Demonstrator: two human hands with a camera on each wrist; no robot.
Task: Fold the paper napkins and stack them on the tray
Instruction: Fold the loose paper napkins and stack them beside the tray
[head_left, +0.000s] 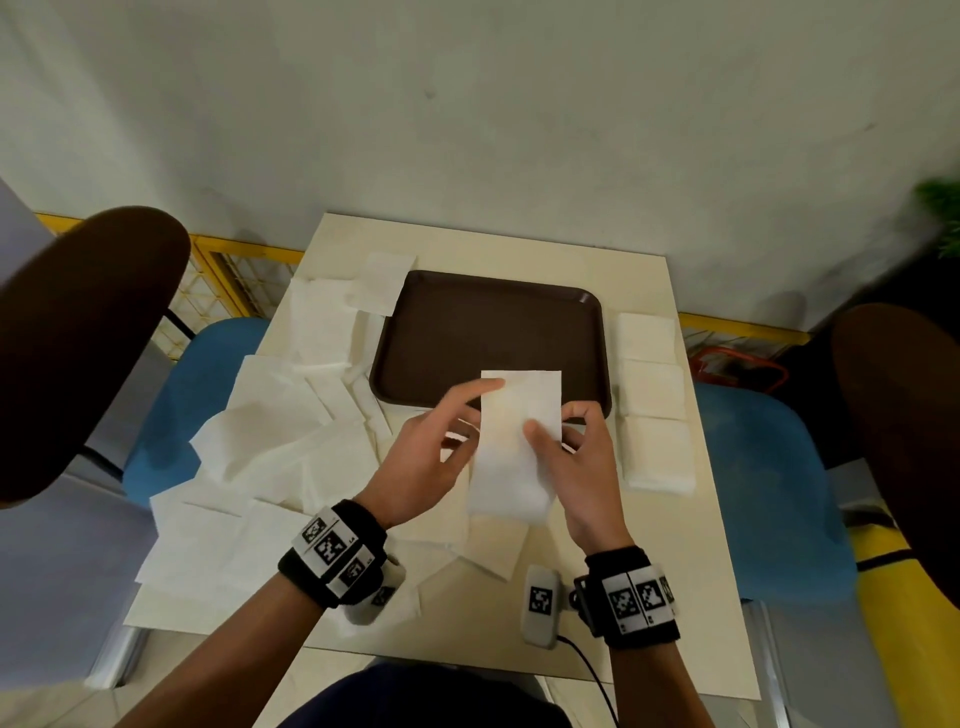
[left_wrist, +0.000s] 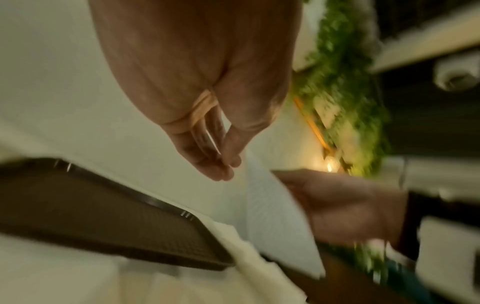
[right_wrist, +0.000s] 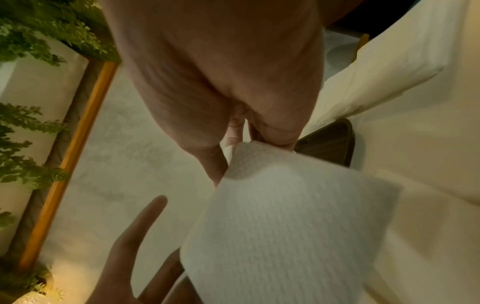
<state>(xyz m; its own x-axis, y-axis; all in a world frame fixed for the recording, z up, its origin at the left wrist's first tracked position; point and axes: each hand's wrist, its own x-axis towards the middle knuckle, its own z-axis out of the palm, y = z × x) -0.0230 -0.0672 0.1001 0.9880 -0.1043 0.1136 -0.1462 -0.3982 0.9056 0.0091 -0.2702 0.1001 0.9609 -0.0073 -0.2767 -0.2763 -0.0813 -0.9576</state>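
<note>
Thumb and fingers of right hand (head_left: 582, 467) pinch folded napkin (head_left: 514, 441), held above table, its far end over tray (head_left: 488, 322) at 6 o'clock rim | left hand (head_left: 431, 457) fingers straight, loose, at napkin's 9 o'clock edge; contact unclear | wrist views blurred | unfolded napkins (head_left: 270, 415) at 9, folded stacks (head_left: 652, 410) at 3 | tray floor bare

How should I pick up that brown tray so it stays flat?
I'd grip the brown tray by its raised rim, one hand on the left edge and one on the right. It lies flat on the table, and its near edge is covered by the held napkin.
</note>
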